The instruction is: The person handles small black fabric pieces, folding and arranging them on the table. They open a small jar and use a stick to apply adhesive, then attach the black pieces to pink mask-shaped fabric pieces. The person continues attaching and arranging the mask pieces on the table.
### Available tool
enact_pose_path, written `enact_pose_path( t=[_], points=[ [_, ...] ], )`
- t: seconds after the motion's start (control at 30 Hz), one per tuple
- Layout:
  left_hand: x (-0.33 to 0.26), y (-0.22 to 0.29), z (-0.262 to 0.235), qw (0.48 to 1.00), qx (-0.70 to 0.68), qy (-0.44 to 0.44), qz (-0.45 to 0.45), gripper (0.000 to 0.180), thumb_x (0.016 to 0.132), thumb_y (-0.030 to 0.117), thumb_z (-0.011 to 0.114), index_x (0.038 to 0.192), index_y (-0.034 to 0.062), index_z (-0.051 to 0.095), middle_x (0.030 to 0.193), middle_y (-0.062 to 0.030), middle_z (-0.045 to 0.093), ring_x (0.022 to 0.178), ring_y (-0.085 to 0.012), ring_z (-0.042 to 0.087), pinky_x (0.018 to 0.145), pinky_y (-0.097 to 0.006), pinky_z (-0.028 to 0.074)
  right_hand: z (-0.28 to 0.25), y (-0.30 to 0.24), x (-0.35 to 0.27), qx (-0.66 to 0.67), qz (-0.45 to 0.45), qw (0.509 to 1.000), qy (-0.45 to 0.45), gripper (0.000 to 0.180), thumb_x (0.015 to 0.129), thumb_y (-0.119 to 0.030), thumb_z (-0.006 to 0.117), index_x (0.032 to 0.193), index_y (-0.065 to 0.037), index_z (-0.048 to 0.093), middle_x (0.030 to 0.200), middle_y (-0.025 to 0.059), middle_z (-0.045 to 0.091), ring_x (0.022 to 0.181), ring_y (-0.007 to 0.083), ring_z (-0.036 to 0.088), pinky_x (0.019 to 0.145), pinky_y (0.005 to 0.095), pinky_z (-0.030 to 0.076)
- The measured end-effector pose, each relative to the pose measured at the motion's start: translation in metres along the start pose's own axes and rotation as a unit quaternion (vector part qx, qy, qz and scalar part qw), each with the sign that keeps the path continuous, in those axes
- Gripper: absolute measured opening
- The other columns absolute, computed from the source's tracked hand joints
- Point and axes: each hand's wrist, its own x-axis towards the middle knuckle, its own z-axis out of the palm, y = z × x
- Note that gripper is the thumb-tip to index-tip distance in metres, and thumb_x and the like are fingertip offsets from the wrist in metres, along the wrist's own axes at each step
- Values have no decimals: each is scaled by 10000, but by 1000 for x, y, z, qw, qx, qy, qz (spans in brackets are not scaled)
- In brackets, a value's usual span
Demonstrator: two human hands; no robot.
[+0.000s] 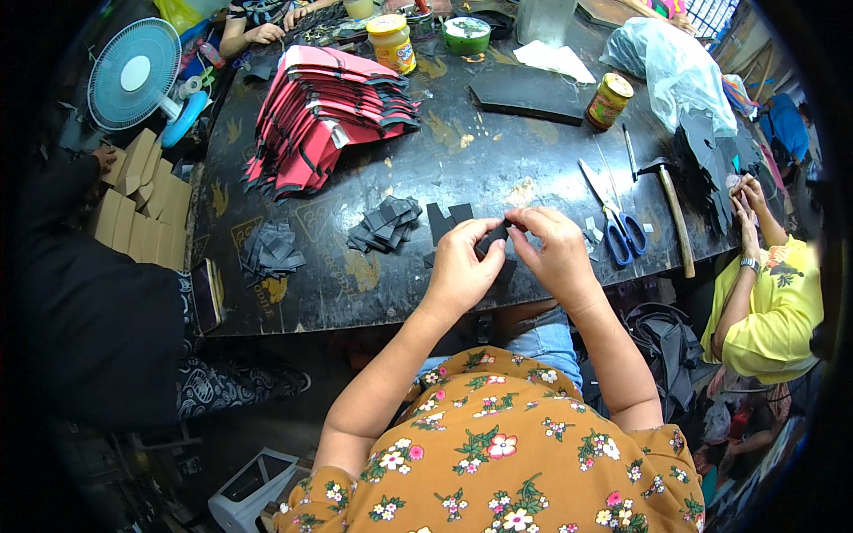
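Between the fingertips of my two hands is a small black piece of sheet material (490,238), just above the table's near edge. My left hand (464,266) pinches it from the left side. My right hand (553,250) has its thumb and fingertips closed at the piece's right end; the fingers partly cover it. More flat black strips (438,222) lie on the table just beyond my left hand. To the left are a pile of black rectangular pieces (386,224) and another heap of smaller dark pieces (270,250).
Blue-handled scissors (622,233) and a hammer (677,218) lie to my right. A pink-and-black stack (324,120) stands far left, a black slab (526,96) and jars (609,100) farther back. People work at the left, right and far sides; a phone (207,296) rests at the left edge.
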Motion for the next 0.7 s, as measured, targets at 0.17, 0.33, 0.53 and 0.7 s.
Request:
enact_pose_path(
  t=[0.17,0.33,0.53,0.7],
  points=[
    [-14,-5,3,998,-6,-43,-40,310,986,50,754,1276,-59,741,1161,-92,736,873,-94,703,703,-251,564,9,6,-13,8,-5,1000,-5,216,865,-7,784,1079,-26,765,941,156,751,904,366,744,816,450,596],
    [-25,0,9,997,-7,-75,-18,298,1005,18,715,1294,-46,740,1133,-75,714,855,-83,682,700,-246,572,1,10,-18,73,81,994,0,176,888,30,737,1047,-31,781,922,141,759,857,304,753,781,384,596],
    [-12,9,0,997,-61,-33,-39,306,940,69,740,1224,-45,755,1088,-173,780,948,-265,759,845,-354,585,-28,0,-12,105,90,990,-27,248,907,42,738,1148,-7,777,1008,115,776,884,221,749,805,345,584],
    [-12,19,8,1000,-9,-25,2,313,949,68,750,1238,-48,752,1104,-157,781,925,-214,743,803,-326,580,-14,-6,-11,-12,-1,1000,-6,252,860,53,762,1106,-1,765,980,142,769,890,290,756,808,383,594]
  ],
)
